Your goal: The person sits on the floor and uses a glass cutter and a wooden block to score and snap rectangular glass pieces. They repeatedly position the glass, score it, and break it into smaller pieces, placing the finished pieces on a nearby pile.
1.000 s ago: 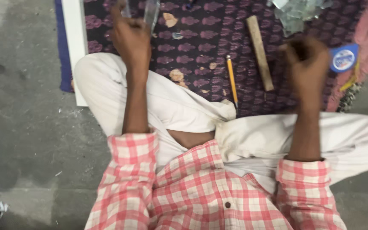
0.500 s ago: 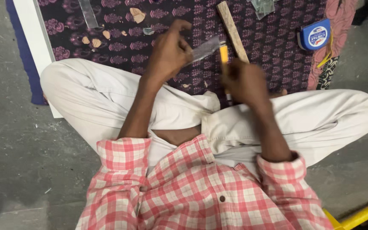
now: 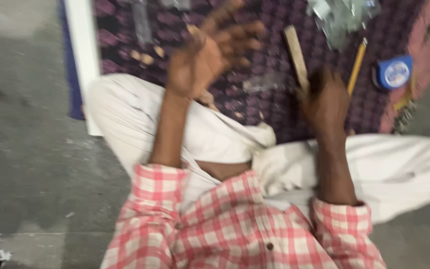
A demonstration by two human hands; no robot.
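The left hand (image 3: 210,60) was raised above the left knee with palm half turned up and fingers (image 3: 240,35) loosely spread and curled; blur hid whether anything lay in it, and nothing could be made out between the fingers. The right hand (image 3: 327,102) hung lower, over the cloth (image 3: 269,119) just ahead of the right shin, knuckles up and fingers bent under; whether it pinched anything I cannot tell, since the fingertips were smeared dark. Its top edge touched or overlapped the near end of a wooden stick (image 3: 295,55), which lay slanting away from the person on the cloth. Between the two hands, flat on the cloth, lay a small clear strip (image 3: 265,82), touched by neither. Just right of the right hand a yellow pencil (image 3: 357,65) lay at a slant, its far end near a heap of clear shards (image 3: 342,17) at the top edge. Further right sat a blue tape measure (image 3: 394,72) near the cloth's pink border. Beyond the left hand, small tan chips (image 3: 145,57) were scattered near a white board (image 3: 83,55) along the cloth's left edge. The person sat cross-legged in pale trousers (image 3: 125,119) and a red-checked shirt (image 3: 225,229) on a grey floor (image 3: 26,149).
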